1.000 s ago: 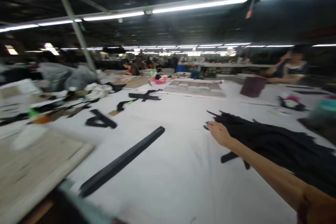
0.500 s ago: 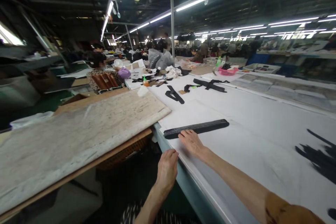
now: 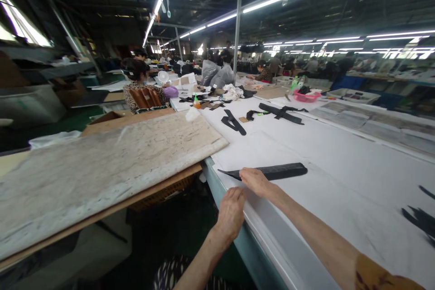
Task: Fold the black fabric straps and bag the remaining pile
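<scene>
A long black fabric strip (image 3: 285,171) lies on the white-covered table (image 3: 333,204) near its left corner. My right hand (image 3: 255,181) is on the strip's near edge toward its left end, fingers bent and closed on it. That left end now narrows to a point and looks partly turned up. Just in front, by the table edge, my left hand (image 3: 231,212) is closed, fingertips pressed together; whether anything is between them is hidden. The two hands are close but apart.
A worn pale board (image 3: 112,167) adjoins the table on the left. Farther back lie black strips (image 3: 282,112), a small orange bottle (image 3: 196,102), a pink basket (image 3: 306,96) and grey bags (image 3: 217,75). More black pieces (image 3: 419,222) lie at right. A person (image 3: 141,86) sits beyond the board.
The view has shifted slightly left. The strip's left end, flat and wide before, now looks narrowed and turned up under my right hand. My left hand stays closed by the table edge.
</scene>
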Demonstrator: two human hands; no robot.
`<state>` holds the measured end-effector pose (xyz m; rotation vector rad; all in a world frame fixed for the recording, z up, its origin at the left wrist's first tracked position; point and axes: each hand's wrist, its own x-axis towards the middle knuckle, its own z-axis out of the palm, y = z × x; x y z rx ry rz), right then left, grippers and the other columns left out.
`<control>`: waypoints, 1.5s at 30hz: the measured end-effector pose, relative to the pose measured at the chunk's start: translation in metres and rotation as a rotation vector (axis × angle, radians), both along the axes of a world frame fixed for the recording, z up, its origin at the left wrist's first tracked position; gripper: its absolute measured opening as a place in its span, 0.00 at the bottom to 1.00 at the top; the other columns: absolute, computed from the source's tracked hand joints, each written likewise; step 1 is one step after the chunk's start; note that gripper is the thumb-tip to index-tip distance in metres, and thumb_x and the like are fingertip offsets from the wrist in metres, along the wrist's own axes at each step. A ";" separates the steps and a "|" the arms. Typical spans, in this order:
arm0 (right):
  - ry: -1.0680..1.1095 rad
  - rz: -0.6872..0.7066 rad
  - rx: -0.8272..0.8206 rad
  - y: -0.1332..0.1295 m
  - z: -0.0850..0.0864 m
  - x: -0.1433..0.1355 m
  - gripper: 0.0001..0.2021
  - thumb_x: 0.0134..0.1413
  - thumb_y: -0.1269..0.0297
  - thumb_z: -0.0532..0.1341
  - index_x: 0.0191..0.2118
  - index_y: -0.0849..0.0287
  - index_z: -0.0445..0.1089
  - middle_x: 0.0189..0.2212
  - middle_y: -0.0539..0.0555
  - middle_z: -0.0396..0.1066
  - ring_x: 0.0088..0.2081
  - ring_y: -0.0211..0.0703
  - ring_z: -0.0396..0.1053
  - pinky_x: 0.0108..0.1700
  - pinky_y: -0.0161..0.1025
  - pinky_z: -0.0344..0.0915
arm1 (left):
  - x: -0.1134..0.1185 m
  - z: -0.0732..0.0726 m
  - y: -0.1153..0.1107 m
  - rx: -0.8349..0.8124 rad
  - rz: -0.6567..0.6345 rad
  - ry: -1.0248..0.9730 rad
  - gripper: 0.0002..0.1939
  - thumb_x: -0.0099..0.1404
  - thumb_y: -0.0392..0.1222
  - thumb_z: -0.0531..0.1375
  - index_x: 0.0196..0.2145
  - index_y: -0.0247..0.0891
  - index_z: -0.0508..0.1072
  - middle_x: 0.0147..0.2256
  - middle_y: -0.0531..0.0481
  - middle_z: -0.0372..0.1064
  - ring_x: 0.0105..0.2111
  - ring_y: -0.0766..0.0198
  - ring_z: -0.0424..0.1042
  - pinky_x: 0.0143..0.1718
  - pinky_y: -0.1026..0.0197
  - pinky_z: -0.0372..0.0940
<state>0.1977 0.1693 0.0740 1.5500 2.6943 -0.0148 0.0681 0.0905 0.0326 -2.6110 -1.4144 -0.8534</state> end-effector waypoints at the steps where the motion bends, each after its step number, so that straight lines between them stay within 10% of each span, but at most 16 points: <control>1: 0.006 0.003 -0.018 -0.001 0.002 0.000 0.10 0.57 0.75 0.51 0.34 0.59 0.68 0.34 0.52 0.71 0.36 0.39 0.68 0.36 0.33 0.58 | 0.002 -0.001 0.003 0.015 -0.008 0.033 0.16 0.57 0.22 0.49 0.37 0.33 0.72 0.41 0.43 0.71 0.44 0.56 0.68 0.48 0.52 0.66; 30: 0.170 -0.096 -0.228 -0.008 0.013 0.009 0.10 0.53 0.72 0.52 0.33 0.57 0.71 0.34 0.54 0.74 0.37 0.42 0.70 0.36 0.34 0.58 | 0.007 0.008 0.011 -0.037 0.116 0.296 0.14 0.59 0.23 0.47 0.38 0.30 0.69 0.38 0.40 0.69 0.42 0.53 0.68 0.46 0.49 0.63; 38: 0.494 -0.444 -0.127 -0.006 0.013 0.035 0.10 0.51 0.73 0.50 0.30 0.60 0.68 0.35 0.57 0.72 0.40 0.45 0.68 0.40 0.38 0.59 | 0.011 0.020 0.008 -0.147 0.170 0.382 0.19 0.56 0.21 0.48 0.42 0.30 0.68 0.38 0.41 0.69 0.38 0.54 0.70 0.41 0.53 0.66; 45: 1.124 -0.874 -0.148 -0.011 0.020 0.133 0.09 0.50 0.73 0.50 0.23 0.58 0.61 0.22 0.52 0.70 0.30 0.40 0.72 0.34 0.34 0.67 | 0.025 0.015 0.007 -0.005 0.190 0.373 0.28 0.55 0.23 0.50 0.54 0.34 0.64 0.40 0.37 0.68 0.41 0.49 0.69 0.46 0.46 0.61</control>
